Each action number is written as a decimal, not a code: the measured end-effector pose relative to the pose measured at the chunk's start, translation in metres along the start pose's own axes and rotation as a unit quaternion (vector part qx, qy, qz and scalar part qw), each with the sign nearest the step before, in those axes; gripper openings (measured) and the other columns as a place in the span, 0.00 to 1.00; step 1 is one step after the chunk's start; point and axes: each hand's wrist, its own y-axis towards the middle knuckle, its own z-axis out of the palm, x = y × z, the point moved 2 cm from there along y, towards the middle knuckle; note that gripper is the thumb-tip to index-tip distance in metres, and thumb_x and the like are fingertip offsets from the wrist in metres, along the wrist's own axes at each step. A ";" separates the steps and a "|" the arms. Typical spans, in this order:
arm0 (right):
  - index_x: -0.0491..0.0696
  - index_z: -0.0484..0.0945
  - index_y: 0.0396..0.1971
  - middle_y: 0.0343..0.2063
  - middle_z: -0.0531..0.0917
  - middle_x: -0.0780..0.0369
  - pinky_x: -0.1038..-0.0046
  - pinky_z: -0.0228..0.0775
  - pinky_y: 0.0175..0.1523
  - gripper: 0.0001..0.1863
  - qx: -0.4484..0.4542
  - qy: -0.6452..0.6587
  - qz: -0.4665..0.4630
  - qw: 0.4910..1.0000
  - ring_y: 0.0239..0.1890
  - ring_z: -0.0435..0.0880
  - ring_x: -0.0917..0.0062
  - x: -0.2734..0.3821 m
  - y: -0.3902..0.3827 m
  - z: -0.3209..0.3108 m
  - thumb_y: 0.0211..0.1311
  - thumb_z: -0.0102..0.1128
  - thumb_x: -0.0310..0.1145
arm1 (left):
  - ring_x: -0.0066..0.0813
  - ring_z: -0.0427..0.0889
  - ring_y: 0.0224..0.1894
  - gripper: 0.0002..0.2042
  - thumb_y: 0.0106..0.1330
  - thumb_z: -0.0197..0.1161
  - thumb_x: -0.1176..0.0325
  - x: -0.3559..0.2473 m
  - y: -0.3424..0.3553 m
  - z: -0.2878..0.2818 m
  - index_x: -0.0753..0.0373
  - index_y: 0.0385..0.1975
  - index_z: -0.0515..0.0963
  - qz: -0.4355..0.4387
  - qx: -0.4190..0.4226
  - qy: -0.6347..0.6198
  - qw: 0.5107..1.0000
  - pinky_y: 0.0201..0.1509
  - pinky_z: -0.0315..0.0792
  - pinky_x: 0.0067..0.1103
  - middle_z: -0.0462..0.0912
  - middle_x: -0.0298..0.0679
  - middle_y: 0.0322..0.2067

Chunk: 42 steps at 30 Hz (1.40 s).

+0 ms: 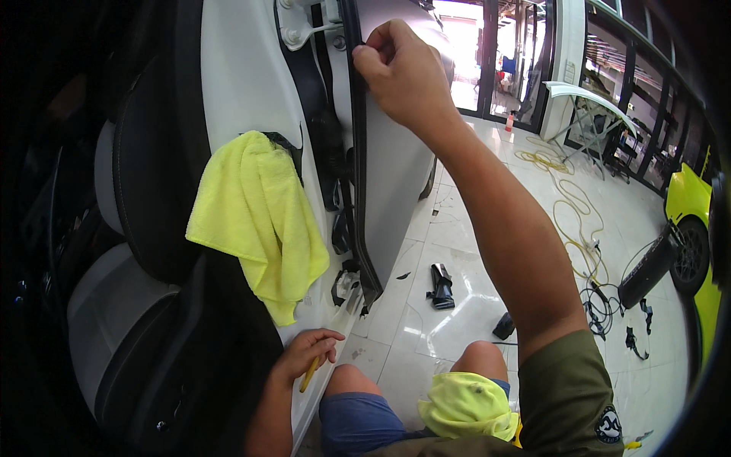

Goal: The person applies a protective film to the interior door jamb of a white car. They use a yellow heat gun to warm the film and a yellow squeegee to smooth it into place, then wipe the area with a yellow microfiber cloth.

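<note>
My right hand (392,65) is raised to the black-edged rim of the open grey car door (388,175). Its fingers are pinched together against that dark edge; what lies between the fingertips is hidden. Lower down, beside the white door sill (318,385), my left hand (311,352) is curled loosely around a slim yellow tool (308,375), whose upper end is covered by the fingers. A bright yellow towel (255,221) hangs on the white door pillar (236,84) above that hand. Another yellow cloth (468,407) lies over my right knee.
Left of the sill is a dark car seat (148,206). On the tiled floor lie a black crumpled piece (440,286), yellow hose (575,206), black cables (601,308) and a black cylinder (647,266). A yellow car (689,194) stands right; a white panel (590,95) rests on a stand.
</note>
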 end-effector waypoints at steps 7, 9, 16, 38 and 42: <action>0.39 0.77 0.30 0.25 0.82 0.53 0.67 0.73 0.39 0.19 -0.005 0.033 0.021 0.999 0.31 0.82 0.65 -0.009 0.019 -0.009 0.60 0.60 0.43 | 0.14 0.67 0.17 0.15 0.71 0.52 0.64 0.004 0.010 0.011 0.68 0.48 0.76 0.051 -0.011 0.014 0.999 0.23 0.63 0.12 0.78 0.36 0.25; 0.39 0.78 0.30 0.26 0.82 0.54 0.67 0.73 0.39 0.21 0.001 0.064 0.056 0.996 0.30 0.82 0.67 -0.013 -0.001 -0.021 0.61 0.60 0.46 | 0.15 0.68 0.18 0.14 0.72 0.52 0.63 0.000 0.013 0.015 0.67 0.47 0.76 0.072 -0.044 -0.033 0.996 0.23 0.63 0.13 0.76 0.34 0.24; 0.44 0.62 0.63 0.51 0.72 0.51 0.60 0.68 0.56 0.40 0.408 0.279 0.068 0.867 0.56 0.72 0.59 0.070 -0.248 -0.020 0.54 0.70 0.41 | 0.16 0.68 0.20 0.11 0.72 0.54 0.61 -0.099 0.020 0.050 0.63 0.36 0.74 0.281 -0.288 -0.309 0.861 0.22 0.62 0.15 0.66 0.29 0.19; 0.44 0.76 0.45 0.34 0.84 0.47 0.61 0.77 0.44 0.15 0.189 -0.305 -0.158 0.920 0.35 0.84 0.54 0.068 0.045 -0.038 0.61 0.48 0.32 | 0.27 0.81 0.42 0.12 0.64 0.60 0.77 -0.111 0.027 -0.008 0.69 0.47 0.75 0.367 -0.137 0.207 0.897 0.49 0.74 0.25 0.81 0.40 0.40; 0.42 0.74 0.40 0.28 0.83 0.47 0.61 0.76 0.38 0.10 0.190 -0.366 -0.174 0.894 0.30 0.84 0.56 0.070 0.027 -0.027 0.63 0.49 0.30 | 0.30 0.80 0.47 0.14 0.64 0.61 0.76 -0.113 0.024 -0.009 0.69 0.50 0.75 0.407 -0.118 0.186 0.886 0.54 0.72 0.26 0.81 0.42 0.44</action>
